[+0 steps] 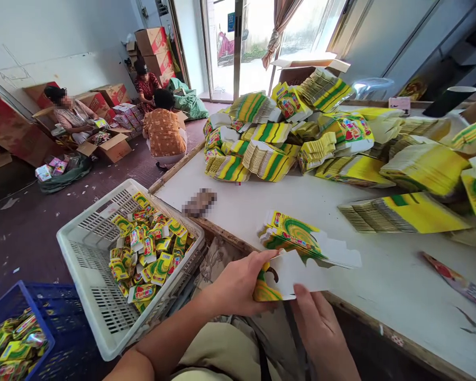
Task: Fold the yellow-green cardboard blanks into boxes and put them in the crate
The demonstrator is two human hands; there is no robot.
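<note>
Over the table's near edge, a small yellow-and-green cardboard carton [291, 271] is partly opened out, its white inner side and flaps facing up. My left hand [241, 280] is closed around its printed end, with the thumb on top. At the other end, my right hand [315, 317] pinches the white flap between thumb and fingers. Just beyond lies a small stack of flat carton blanks [297, 233] with the same print. To the left, a white plastic crate [81, 233] holds many small folded cartons [154, 254].
Bundles of flat cartons [262, 143] are heaped across the back of the white table [230, 206]. A pink packet [456, 280] lies at right. A blue crate [59, 323] with packed cartons stands lower left. Several people [164, 127] sit near cardboard boxes [154, 42] by the glass door.
</note>
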